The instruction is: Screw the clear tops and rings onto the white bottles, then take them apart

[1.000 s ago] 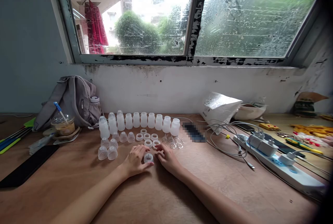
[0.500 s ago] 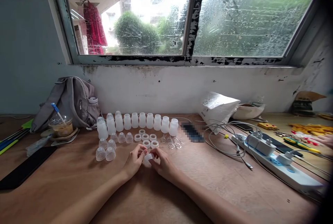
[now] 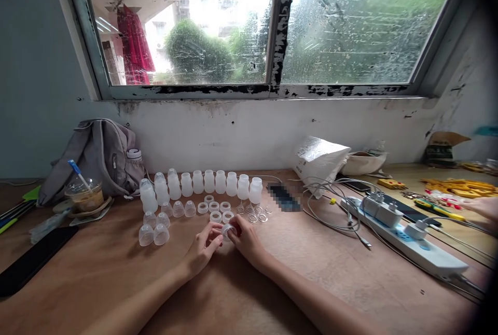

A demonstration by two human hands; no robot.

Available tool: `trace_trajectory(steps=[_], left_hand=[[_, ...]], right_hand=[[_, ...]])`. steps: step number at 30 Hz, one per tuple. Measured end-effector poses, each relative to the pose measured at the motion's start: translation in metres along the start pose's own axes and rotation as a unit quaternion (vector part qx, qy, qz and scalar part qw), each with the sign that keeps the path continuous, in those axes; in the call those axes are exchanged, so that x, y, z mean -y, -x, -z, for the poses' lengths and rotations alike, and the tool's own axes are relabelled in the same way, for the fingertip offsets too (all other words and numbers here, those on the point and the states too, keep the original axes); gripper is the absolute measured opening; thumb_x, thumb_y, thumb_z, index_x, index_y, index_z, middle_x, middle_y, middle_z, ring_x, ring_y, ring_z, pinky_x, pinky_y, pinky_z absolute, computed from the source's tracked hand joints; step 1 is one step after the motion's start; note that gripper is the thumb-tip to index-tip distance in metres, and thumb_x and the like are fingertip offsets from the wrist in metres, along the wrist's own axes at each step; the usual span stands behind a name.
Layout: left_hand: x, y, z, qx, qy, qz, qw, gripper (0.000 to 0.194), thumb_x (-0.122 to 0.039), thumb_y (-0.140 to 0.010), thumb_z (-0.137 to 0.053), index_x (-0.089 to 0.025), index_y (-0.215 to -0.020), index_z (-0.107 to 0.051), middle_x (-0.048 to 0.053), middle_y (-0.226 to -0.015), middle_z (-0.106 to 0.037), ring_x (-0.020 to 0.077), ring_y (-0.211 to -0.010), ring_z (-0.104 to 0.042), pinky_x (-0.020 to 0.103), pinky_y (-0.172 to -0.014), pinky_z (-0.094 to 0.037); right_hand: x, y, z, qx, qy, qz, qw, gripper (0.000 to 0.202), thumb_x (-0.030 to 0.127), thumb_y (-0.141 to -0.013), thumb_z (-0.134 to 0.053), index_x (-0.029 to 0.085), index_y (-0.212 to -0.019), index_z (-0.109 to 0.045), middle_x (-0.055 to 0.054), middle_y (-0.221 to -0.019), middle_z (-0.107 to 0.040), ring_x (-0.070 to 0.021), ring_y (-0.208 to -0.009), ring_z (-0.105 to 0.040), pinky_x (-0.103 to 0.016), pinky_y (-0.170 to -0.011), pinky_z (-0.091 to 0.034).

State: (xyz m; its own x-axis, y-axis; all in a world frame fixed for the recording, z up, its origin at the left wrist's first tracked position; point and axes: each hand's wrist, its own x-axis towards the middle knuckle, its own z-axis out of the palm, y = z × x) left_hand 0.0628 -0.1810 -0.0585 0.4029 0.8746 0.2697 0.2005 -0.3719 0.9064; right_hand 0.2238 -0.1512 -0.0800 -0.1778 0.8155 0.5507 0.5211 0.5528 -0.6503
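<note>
My right hand [image 3: 244, 237] pinches a small whitish ring-shaped piece [image 3: 227, 229] above the table. Just left of it, my left hand [image 3: 204, 247] has its fingers curled together near the piece; what they grip, if anything, is too small to tell. Behind my hands lie several white rings [image 3: 215, 216] and several thin metallic-looking rings [image 3: 252, 218]. Clear domed caps [image 3: 161, 234] stand to the left. A curved row of frosted bottles [image 3: 197, 182] stands farther back, the leftmost ones topped with clear caps.
On the left are a grey backpack [image 3: 105, 153], a drink cup [image 3: 83, 195] and a black slab [image 3: 37, 257]. A white bag [image 3: 319, 161], cables and a power strip [image 3: 436, 257] lie right. Another person's hand [image 3: 480, 206] shows at the far right edge.
My right hand has lifted and turned the ring-shaped piece more upright. My left fingers have moved slightly away from it. The view has shifted a little to the right.
</note>
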Motion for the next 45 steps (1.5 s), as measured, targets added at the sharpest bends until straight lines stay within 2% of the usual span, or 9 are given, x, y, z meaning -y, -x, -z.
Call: trace_trajectory(steps=[11,18,26,30,32,34,39,42,45], left_hand=[[0.014,-0.002,-0.002,0.005,0.012,0.019,1.000,0.028,-0.018,-0.073,-0.050,-0.019,-0.101,-0.047,0.002,-0.084,-0.059,0.0121,-0.070,-0.056,0.020,-0.054,-0.046],[0.014,0.000,-0.003,0.025,-0.003,0.021,0.999,0.029,-0.019,-0.074,-0.049,-0.020,-0.103,-0.044,0.003,-0.092,-0.058,0.0071,-0.051,-0.057,0.018,-0.046,-0.043],[0.008,-0.001,0.001,0.023,-0.066,0.009,0.997,0.026,-0.027,-0.079,-0.045,-0.020,-0.104,-0.050,0.003,-0.089,-0.061,0.0097,-0.052,-0.059,0.022,-0.052,-0.047],[-0.003,-0.019,0.024,-0.040,-0.231,-0.007,0.972,0.028,-0.035,-0.083,-0.039,-0.024,-0.105,-0.053,0.001,-0.080,-0.065,0.0146,-0.060,-0.060,0.024,-0.055,-0.045],[-0.007,-0.038,0.043,-0.098,-0.331,0.018,0.938,0.032,-0.034,-0.083,-0.039,-0.025,-0.113,-0.047,0.002,-0.086,-0.065,0.0168,-0.069,-0.061,0.025,-0.061,-0.044],[-0.009,-0.061,0.065,-0.146,-0.422,0.088,0.890,0.037,-0.031,-0.081,-0.042,-0.024,-0.118,-0.042,0.003,-0.086,-0.066,0.0185,-0.078,-0.061,0.026,-0.069,-0.043],[0.003,-0.115,0.109,-0.210,-0.466,0.156,0.845,0.043,-0.023,-0.079,-0.043,-0.013,-0.121,-0.039,0.016,-0.090,-0.064,0.0295,-0.088,-0.058,0.036,-0.073,-0.041],[0.015,-0.128,0.118,-0.224,-0.472,0.158,0.838,0.031,-0.022,-0.077,-0.046,-0.013,-0.107,-0.050,0.015,-0.086,-0.063,0.0299,-0.086,-0.058,0.037,-0.072,-0.041],[0.025,-0.129,0.117,-0.243,-0.477,0.117,0.837,0.017,-0.022,-0.077,-0.047,-0.015,-0.090,-0.056,0.013,-0.086,-0.060,0.0275,-0.083,-0.058,0.036,-0.071,-0.042]], right_hand=[[0.000,-0.002,0.000,0.018,-0.012,-0.018,1.000,0.015,0.011,-0.061,-0.043,0.020,-0.072,-0.039,0.006,-0.058,-0.040,-0.0096,-0.051,-0.037,-0.019,-0.049,-0.030],[-0.001,-0.002,0.000,0.045,-0.013,-0.020,0.999,0.020,0.009,-0.059,-0.041,0.021,-0.073,-0.036,0.008,-0.055,-0.036,-0.0092,-0.049,-0.035,-0.019,-0.047,-0.027],[-0.004,-0.003,0.001,0.041,-0.024,-0.012,0.999,0.016,0.009,-0.061,-0.044,0.020,-0.073,-0.041,0.007,-0.056,-0.038,-0.0093,-0.051,-0.038,-0.019,-0.048,-0.029],[-0.007,-0.005,0.006,0.026,-0.020,-0.025,0.999,0.015,0.011,-0.066,-0.043,0.020,-0.078,-0.049,0.006,-0.055,-0.041,-0.0101,-0.051,-0.040,-0.020,-0.050,-0.031],[-0.007,-0.006,0.008,0.019,-0.017,-0.029,0.999,0.020,0.011,-0.068,-0.042,0.020,-0.084,-0.052,0.005,-0.057,-0.045,-0.0109,-0.053,-0.043,-0.020,-0.051,-0.033],[-0.008,-0.007,0.011,0.029,-0.029,-0.037,0.998,0.031,0.009,-0.069,-0.039,0.021,-0.093,-0.054,0.004,-0.061,-0.050,-0.0111,-0.053,-0.046,-0.021,-0.053,-0.036],[-0.007,-0.005,0.013,0.064,-0.077,-0.060,0.993,0.045,0.003,-0.065,-0.032,0.023,-0.099,-0.053,0.003,-0.066,-0.054,-0.0096,-0.048,-0.050,-0.022,-0.052,-0.041],[-0.007,-0.005,0.015,0.053,-0.079,-0.062,0.993,0.040,0.004,-0.066,-0.034,0.022,-0.096,-0.053,0.002,-0.066,-0.054,-0.0107,-0.051,-0.052,-0.023,-0.052,-0.042],[-0.007,-0.006,0.018,0.042,-0.084,-0.077,0.993,0.034,0.007,-0.069,-0.036,0.021,-0.096,-0.053,0.001,-0.069,-0.055,-0.0117,-0.053,-0.053,-0.024,-0.052,-0.043]])
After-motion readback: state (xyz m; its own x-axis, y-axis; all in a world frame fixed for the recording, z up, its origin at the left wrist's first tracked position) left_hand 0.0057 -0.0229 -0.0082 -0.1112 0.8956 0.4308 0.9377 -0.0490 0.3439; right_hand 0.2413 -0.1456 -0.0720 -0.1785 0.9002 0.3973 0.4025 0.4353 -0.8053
